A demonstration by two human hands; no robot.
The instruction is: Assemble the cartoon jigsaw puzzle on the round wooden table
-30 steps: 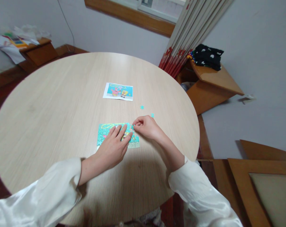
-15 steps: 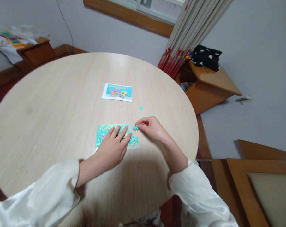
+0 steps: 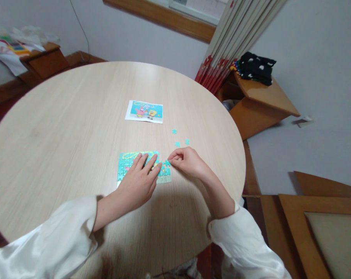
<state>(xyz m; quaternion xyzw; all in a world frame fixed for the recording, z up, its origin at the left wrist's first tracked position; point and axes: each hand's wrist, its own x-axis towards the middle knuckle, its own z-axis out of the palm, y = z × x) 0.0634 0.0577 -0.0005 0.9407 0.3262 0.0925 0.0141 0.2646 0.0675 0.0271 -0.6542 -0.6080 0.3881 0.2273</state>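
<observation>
My left hand (image 3: 140, 178) lies flat with spread fingers over the jigsaw puzzle (image 3: 123, 164), hiding much of its middle. The puzzle is mostly teal, with a gap in its upper right corner. Thumb and forefinger of my right hand (image 3: 185, 162) pinch a teal puzzle piece (image 3: 167, 163) at that gap, right by the puzzle's edge; whether it is locked in, I cannot tell. Beyond my right hand lie three loose pieces: one puzzle piece (image 3: 174, 131) farthest off, another (image 3: 187, 142) to the right and a third (image 3: 177, 144) nearer.
A printed picture (image 3: 146, 111) with cartoon figures lies beyond the puzzle on the round wooden table (image 3: 62, 128). Past the table's right edge stands a wooden cabinet (image 3: 259, 104) with a black patterned cloth (image 3: 257, 69) on top. A curtain (image 3: 233, 42) hangs behind.
My right hand has moved slightly towards me, bringing the pinched piece down to the gap at the puzzle's right side. Loose pieces behind it show more fully. My left hand stays put.
</observation>
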